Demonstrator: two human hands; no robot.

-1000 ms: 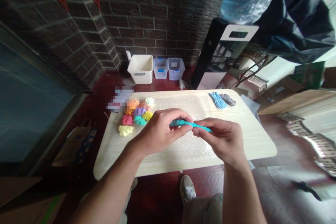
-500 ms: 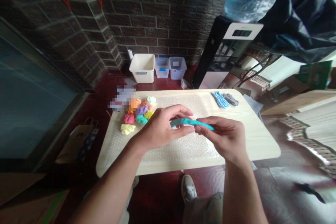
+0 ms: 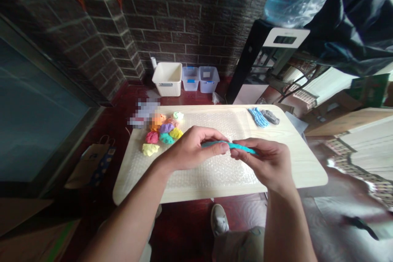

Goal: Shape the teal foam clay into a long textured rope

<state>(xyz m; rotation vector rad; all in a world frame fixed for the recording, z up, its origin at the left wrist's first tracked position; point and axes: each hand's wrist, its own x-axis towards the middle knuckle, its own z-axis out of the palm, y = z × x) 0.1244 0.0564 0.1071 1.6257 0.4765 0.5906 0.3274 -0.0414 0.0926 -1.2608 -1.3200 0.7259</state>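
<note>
Between my two hands stretches a flat strip of turquoise modelling clay [image 3: 242, 147], held above the table. My left hand [image 3: 199, 147] pinches its left part, thumb in front and fingers behind. The right end is gripped by my right hand [image 3: 267, 157], with thumb and fingertips near the strip's middle. Soft lumps of clay lie to the left on the bubble wrap: a teal lump [image 3: 166, 138], a purple lump [image 3: 166, 128], a red lump [image 3: 152, 137], a pale yellow lump [image 3: 150, 149] and several others. My left hand covers part of the strip.
Bubble wrap [image 3: 196, 180] covers much of the pale wooden table [image 3: 294, 168]. A blue striped cloth bundle [image 3: 258, 117] and a grey bundle [image 3: 270, 117] lie at its back right. Beyond stand a white bin [image 3: 168, 82], clear tubs [image 3: 208, 80] and a water dispenser [image 3: 251, 65].
My left thumb and fingers have closed down onto the strip, which they surrounded loosely before. My right hand has shifted slightly right, and the strip looks straighter.
</note>
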